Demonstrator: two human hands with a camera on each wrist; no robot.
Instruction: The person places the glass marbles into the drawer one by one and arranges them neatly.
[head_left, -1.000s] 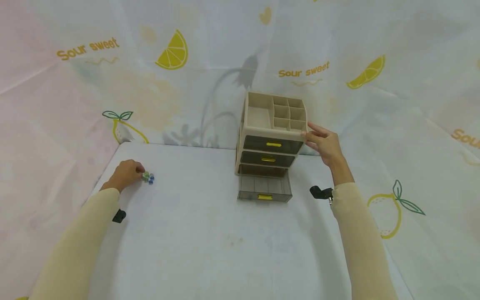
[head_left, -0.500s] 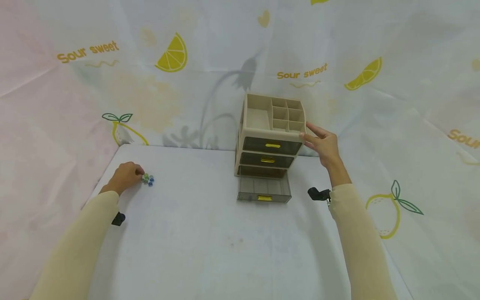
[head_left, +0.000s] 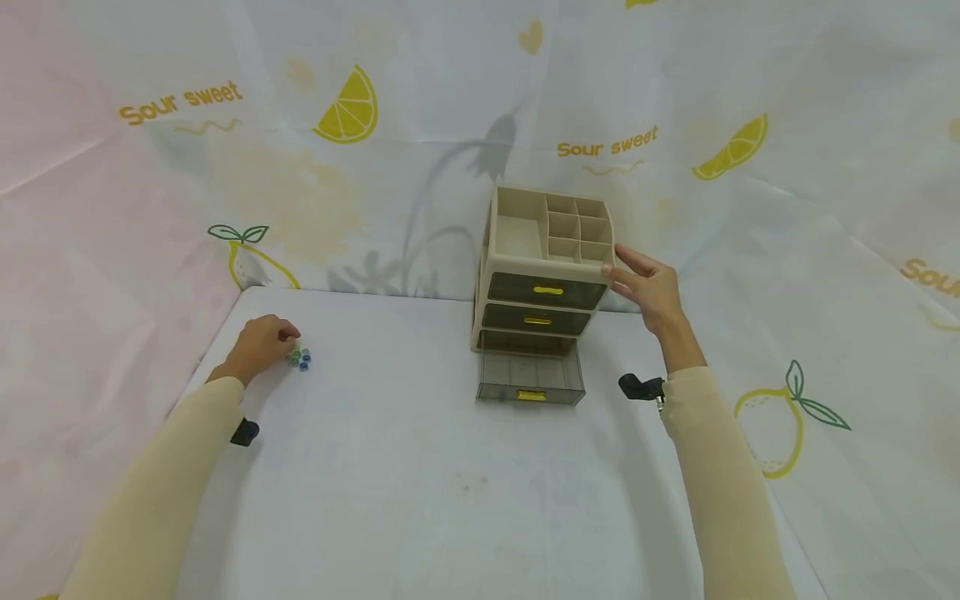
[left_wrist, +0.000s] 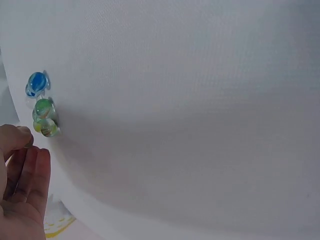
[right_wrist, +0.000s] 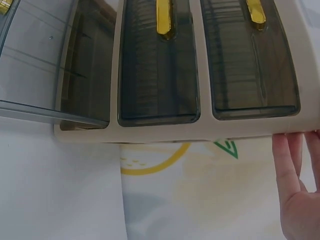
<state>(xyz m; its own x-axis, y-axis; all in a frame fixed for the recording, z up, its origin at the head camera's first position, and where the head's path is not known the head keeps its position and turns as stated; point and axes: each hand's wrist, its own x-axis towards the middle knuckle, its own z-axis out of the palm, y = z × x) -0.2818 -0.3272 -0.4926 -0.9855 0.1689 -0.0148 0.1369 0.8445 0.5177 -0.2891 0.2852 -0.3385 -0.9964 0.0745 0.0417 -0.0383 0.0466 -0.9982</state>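
Close to the table's left edge, my left hand leans over a small cluster of glass marbles. In the left wrist view its thumb and a fingertip pinch what appears to be a small marble, mostly covered. Blue and green marbles lie on the cloth beside the fingers. My right hand holds the top right front corner of a beige desktop drawer organizer, thumb at the front and fingers along the side. The organizer's bottom drawer is pulled out, with nothing seen inside.
Two upper drawers with yellow handles are closed. Divided compartments form the organizer's top. A white cloth covers the table, and a lemon-printed fabric backdrop rises behind it. Black wrist cameras hang from the sleeves.
My left hand has moved slightly up and to the right, over the marbles. The right hand keeps its hold on the organizer's corner, and the bottom drawer stays out.
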